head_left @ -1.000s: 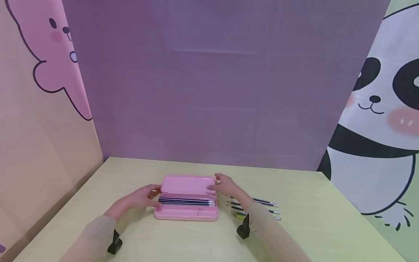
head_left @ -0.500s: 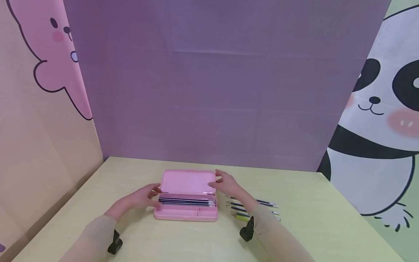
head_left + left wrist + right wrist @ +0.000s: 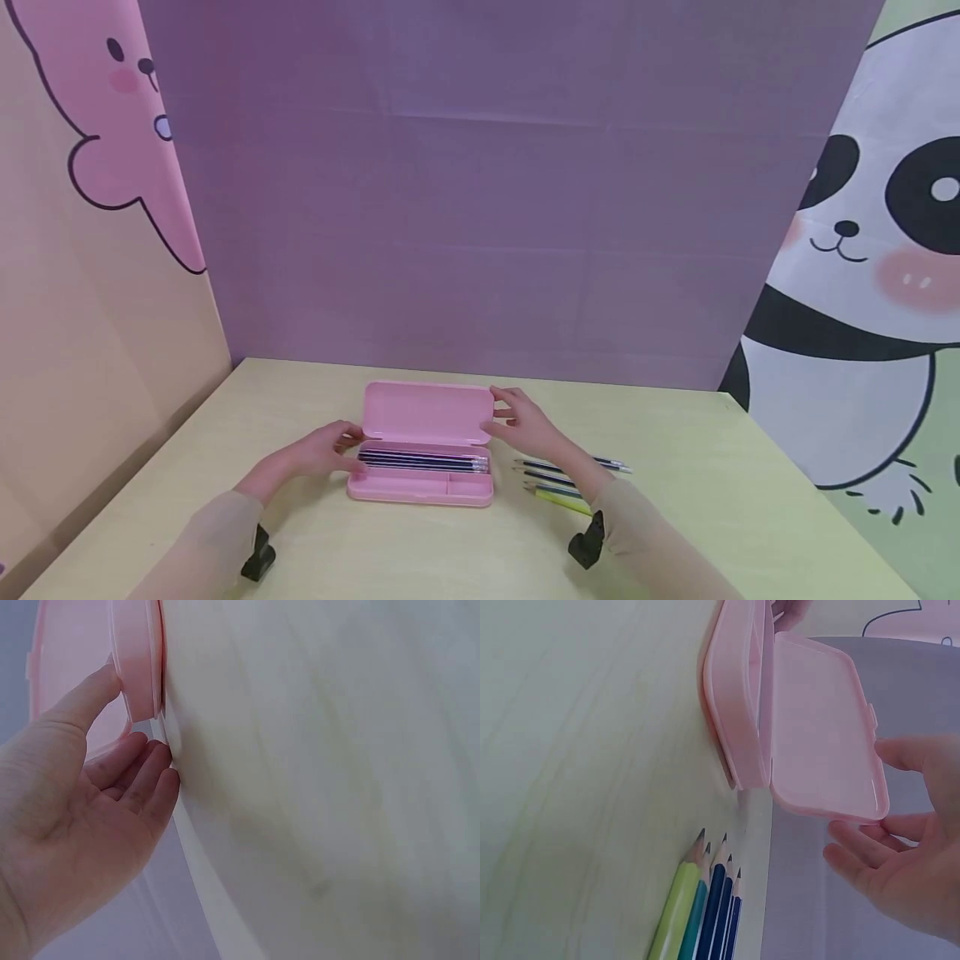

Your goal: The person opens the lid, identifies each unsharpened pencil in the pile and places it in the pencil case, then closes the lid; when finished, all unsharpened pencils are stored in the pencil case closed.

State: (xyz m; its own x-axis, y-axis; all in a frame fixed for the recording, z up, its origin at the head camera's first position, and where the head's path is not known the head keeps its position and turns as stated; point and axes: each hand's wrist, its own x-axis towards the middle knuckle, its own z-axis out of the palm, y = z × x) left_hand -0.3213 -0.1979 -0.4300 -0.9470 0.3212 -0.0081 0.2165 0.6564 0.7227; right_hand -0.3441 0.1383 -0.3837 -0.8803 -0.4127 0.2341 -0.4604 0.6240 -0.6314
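Observation:
A pink pencil case (image 3: pixel 420 498) lies on the table with its lid (image 3: pixel 427 412) raised at the back. Several dark striped pencils (image 3: pixel 420 461) lie side by side in its rear compartment. At the case's left end is my left hand (image 3: pixel 318 450); its thumb (image 3: pixel 101 686) rests against the end wall, and its loosely bent fingers reach the back corner. My right hand (image 3: pixel 528 425) holds the lid's right edge between thumb (image 3: pixel 900 754) and fingers. The fingers behind the lid are partly hidden in the right wrist view.
Right of the case, several dark pencils (image 3: pixel 551 477) and a yellow-green pencil (image 3: pixel 561 500) lie on the table (image 3: pixel 420 550), partly under the right forearm. A purple backdrop (image 3: pixel 480 208) stands behind the table.
The lid has tilted further upright, showing more of its inside. My right hand has risen slightly with it, and the right forearm has shifted right. My left hand stays at the case's end.

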